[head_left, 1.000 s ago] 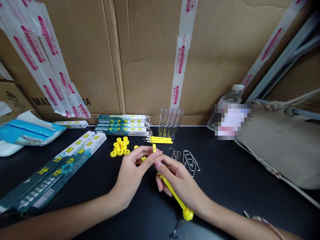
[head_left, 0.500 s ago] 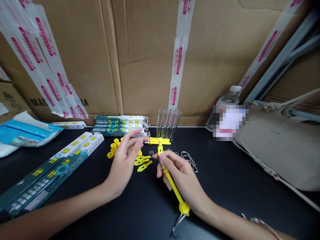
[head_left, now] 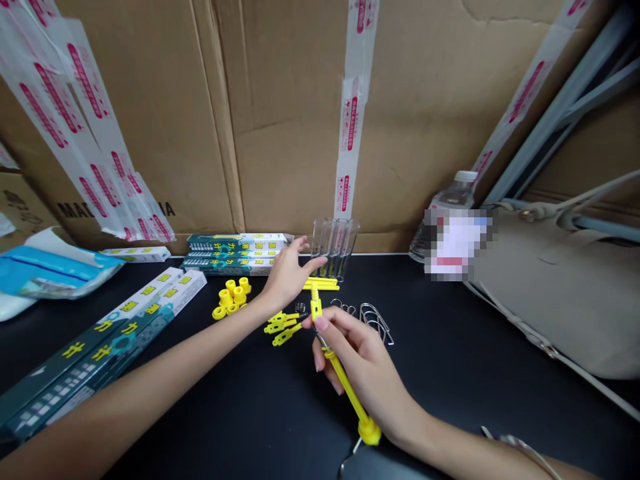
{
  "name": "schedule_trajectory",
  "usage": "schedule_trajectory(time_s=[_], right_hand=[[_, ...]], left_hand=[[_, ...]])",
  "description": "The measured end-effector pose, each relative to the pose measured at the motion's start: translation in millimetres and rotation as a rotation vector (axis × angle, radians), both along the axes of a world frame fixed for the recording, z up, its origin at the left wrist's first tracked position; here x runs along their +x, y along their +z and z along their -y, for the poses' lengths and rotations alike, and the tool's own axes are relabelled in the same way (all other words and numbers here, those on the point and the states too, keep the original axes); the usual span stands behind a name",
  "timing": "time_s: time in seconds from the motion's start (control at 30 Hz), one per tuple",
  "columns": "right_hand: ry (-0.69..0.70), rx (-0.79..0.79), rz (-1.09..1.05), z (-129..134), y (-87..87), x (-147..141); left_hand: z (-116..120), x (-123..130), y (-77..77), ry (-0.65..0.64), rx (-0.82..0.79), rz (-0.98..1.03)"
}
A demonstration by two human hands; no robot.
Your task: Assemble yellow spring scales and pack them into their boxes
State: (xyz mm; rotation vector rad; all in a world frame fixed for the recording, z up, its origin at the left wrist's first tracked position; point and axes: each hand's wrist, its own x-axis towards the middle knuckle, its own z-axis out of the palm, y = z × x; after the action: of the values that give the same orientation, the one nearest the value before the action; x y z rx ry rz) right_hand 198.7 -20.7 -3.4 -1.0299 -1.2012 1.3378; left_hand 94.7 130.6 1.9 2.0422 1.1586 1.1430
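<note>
My right hand point(head_left: 367, 353) is closed on a yellow spring-scale core point(head_left: 347, 387), a rod with a slotted yellow top piece, a cap low down and a metal hook at its lower end. The core slants, top piece pointing away from me. Reaching forward, my left hand point(head_left: 290, 270) is open, thumb and fingers apart, beside several clear tubes point(head_left: 337, 243) standing upright. I cannot tell whether its fingers touch a tube. Beneath the left hand lie yellow rods point(head_left: 325, 285). Loose yellow slotted pieces point(head_left: 286, 335) and small springs point(head_left: 301, 308) rest between the hands.
Yellow caps point(head_left: 239, 295) sit left of centre, metal hooks point(head_left: 376, 321) right of it. Printed boxes point(head_left: 235, 257) are stacked behind; long boxes point(head_left: 120, 333) lie at left near a blue packet point(head_left: 55, 260). A bottle point(head_left: 463, 193) and a beige bag point(head_left: 560, 293) stand right.
My left hand has moved forward and right, from above the small yellow parts to the clear tubes. The right hand still holds the core in nearly the same place.
</note>
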Motion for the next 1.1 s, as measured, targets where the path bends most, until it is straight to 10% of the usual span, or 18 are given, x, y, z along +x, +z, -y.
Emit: schedule_trajectory(time_s=[0.3,0.77,1.1], right_hand=[[0.022,-0.009,0.000,0.0,2.8,1.9],[0.004,0.003,0.077,-5.8,-5.4,0.1],[0.021,0.028,0.206,-7.1,-10.0,-0.5]], left_hand=[[-5.1,4.8,2.0,0.029,-0.024,-0.060],[47.4,-46.2,37.6,-0.136,-0.230,0.607],[74.9,-52.0,23.9,-0.172,-0.411,0.710]])
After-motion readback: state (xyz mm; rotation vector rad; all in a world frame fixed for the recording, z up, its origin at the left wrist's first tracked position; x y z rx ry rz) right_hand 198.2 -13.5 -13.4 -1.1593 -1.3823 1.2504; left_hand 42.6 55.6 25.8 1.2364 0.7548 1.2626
